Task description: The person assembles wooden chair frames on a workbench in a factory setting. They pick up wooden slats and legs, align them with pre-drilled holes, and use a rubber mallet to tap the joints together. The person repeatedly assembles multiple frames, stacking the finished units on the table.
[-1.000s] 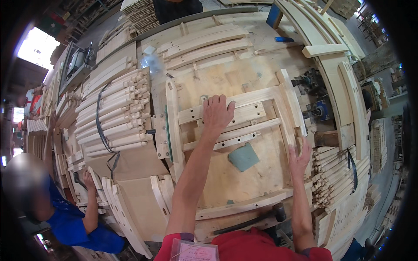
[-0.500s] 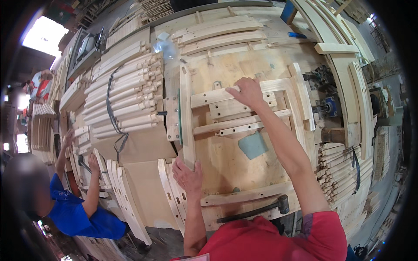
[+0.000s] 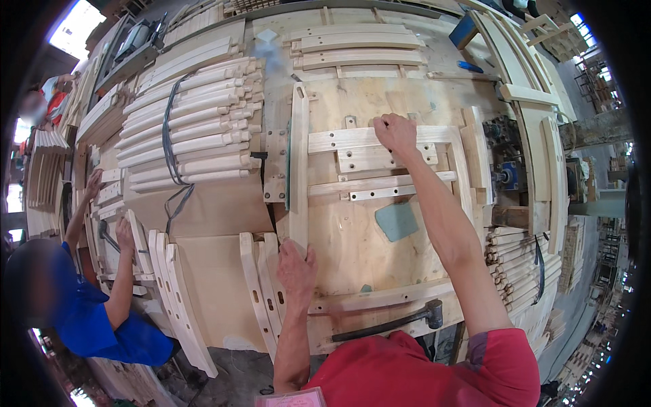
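Note:
My left hand grips the near end of a slotted wooden post, fingers on one side and thumb on the other. My right hand is closed like a fist over the far rail of a light wooden frame; whatever is inside the fingers is hidden. The rail runs from the post to a side piece on the right. A drilled block lies under my right wrist. Nearer me, a second rail crosses the frame, beside a drilled strip.
A black mallet lies near me beside a curved rail. A green pad is on the bench. Strapped spindles stand left, slotted posts below them. A co-worker in blue handles wood at far left.
My right hand has curled from a spread-thumb hold into a fist, still at the far rail. My left hand stays at the post's near end. The view has shifted slightly.

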Motion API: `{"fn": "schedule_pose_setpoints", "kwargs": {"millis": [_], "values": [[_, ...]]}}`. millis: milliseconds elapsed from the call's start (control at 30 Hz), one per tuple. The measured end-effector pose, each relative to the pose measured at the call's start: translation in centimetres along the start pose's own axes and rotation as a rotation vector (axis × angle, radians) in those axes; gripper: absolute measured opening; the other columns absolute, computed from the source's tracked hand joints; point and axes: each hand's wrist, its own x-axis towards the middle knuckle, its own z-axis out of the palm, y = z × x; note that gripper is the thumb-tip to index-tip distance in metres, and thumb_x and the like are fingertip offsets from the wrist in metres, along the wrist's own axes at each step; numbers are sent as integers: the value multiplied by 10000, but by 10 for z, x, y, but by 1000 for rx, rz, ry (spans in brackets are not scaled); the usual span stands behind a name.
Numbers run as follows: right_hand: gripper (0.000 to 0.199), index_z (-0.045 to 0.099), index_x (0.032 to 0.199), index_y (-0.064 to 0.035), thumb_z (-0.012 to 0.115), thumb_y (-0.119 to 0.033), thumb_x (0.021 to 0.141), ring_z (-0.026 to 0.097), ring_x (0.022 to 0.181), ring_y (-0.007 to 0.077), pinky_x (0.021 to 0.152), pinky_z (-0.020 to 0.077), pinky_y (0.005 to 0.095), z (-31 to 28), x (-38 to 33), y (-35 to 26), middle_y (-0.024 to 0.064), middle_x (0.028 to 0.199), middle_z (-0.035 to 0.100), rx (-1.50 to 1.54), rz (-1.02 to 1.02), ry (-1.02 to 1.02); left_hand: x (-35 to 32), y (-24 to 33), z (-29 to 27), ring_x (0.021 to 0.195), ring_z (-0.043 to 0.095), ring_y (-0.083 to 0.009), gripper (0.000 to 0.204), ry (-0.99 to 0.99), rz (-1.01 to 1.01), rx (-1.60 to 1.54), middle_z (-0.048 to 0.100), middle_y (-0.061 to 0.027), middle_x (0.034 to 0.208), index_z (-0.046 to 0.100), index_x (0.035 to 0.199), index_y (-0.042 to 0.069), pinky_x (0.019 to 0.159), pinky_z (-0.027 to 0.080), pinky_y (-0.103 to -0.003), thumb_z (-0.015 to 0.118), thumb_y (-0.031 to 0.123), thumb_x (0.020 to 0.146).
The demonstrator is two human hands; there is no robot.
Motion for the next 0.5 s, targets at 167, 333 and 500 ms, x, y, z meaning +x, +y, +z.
{"fn": "schedule_pose_setpoints", "kwargs": {"millis": [167, 333, 500], "values": [[363, 759, 776, -78, 532, -341, 880, 683, 813, 360, 909, 418, 476, 3, 0, -5, 160, 819, 726, -25, -24, 70, 2, -3, 2, 1038, 607, -426, 543, 22, 24, -33, 613, -240, 1077, 490, 1261, -57, 859, 499, -514, 723, 276, 901], [357, 762, 763, -74, 529, -320, 877, 675, 789, 357, 884, 424, 468, 1, 0, -2, 159, 805, 720, -3, -35, 78, 4, 0, 2, 1052, 606, -428, 568, -49, -41, 35, 611, -242, 1107, 483, 1292, -62, 868, 501, -514, 715, 287, 908], [339, 765, 758, -84, 533, -305, 868, 672, 788, 344, 859, 428, 472, 3, 0, -4, 148, 801, 717, 10, -62, 118, 0, 2, 8, 1080, 588, -438, 645, 57, -2, 87, 586, -265, 1145, 433, 1382, -76, 903, 487, -514, 699, 284, 918]]}}
